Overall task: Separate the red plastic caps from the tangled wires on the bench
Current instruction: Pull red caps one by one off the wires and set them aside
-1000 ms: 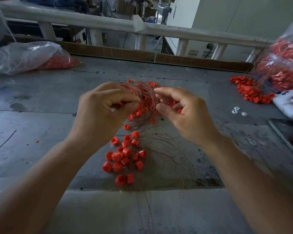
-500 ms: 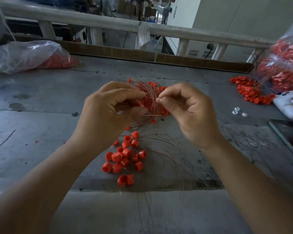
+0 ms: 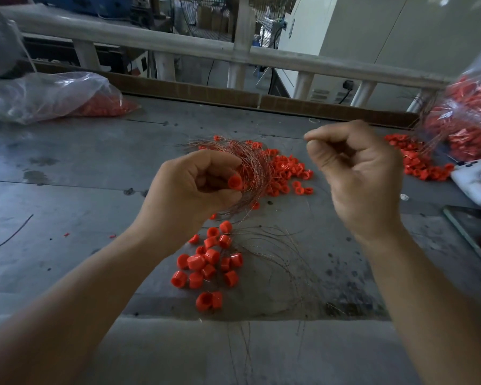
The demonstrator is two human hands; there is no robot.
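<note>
Fingers [image 3: 220, 162] of my left hand [image 3: 190, 190] gripped the tangled thin coppery wires [image 3: 254, 162], presumably as anchor; right hand [image 3: 358, 176] pinched tight, strand unseen.

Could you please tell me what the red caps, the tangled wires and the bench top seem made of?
Red caps: probably moulded plastic, smooth with soft highlights. Tangled wires: thin metal strands, coppery sheen, perhaps copper. Bench top: dull grey sheet, stained, seamed; possibly metal, uncertain.
</note>
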